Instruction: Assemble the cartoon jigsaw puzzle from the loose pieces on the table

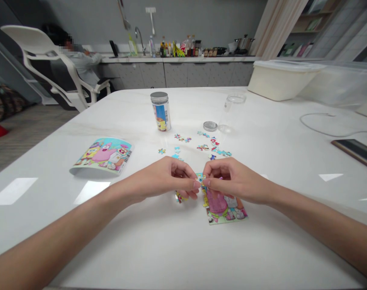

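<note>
One partly assembled puzzle (218,207) lies on the white table (159,249), partly beneath the right hand (239,179), with its printed figures' feet toward the wearer and its left edge slanting away to the left; the hand covers its upper part, so the long axis cannot be determined. Both the left hand (165,177) and the right have curled fingers, thumb and forefinger closed narrowly on an eye-printed piece (200,180) at the upper-left corner.

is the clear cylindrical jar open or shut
Open: the clear cylindrical jar stands upright and uncapped, and a round silver metal lid lies beside it on the white table.
</note>
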Tool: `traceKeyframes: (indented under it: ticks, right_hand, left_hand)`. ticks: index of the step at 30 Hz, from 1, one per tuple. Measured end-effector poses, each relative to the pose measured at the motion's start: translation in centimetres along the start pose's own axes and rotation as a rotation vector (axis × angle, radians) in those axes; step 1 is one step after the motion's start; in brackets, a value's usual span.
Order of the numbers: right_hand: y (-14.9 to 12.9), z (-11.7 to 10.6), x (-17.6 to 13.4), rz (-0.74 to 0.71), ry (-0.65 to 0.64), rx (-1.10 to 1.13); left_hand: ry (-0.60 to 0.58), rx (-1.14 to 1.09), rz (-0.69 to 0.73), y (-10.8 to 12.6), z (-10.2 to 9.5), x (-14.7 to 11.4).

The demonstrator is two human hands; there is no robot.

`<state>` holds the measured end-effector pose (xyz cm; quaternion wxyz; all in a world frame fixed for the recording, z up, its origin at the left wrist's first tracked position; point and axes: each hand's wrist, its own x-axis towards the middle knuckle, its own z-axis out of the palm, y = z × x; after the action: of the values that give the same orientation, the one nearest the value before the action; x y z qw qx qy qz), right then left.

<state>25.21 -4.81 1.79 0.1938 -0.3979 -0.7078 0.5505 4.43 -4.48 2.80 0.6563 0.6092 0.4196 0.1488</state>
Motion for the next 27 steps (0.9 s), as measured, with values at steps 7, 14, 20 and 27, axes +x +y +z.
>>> traceKeyframes:
  ticks: [7,14,20,27]
  right_hand:
    - [-0.08,0.05,0.08,-0.01,0.098,-0.077]
    - [-0.12,-0.01,0.13,-0.053,0.079,-0.056]
    - [0.16,-0.06,0.16,-0.044,0.081,-0.041]
    - [0.51,0.03,0.35,-0.015,0.065,0.012]
  left_hand:
    - [0.048,0.008,0.031,-0.46,0.3,0.43]
    - [-0.052,0.034,0.023,-0.88,0.51,0.44]
    - [0.04,0.021,0.063,-0.69,0.34,0.44]
    - [-0.013,-0.008,-0.002,-0.87,0.95,0.54]
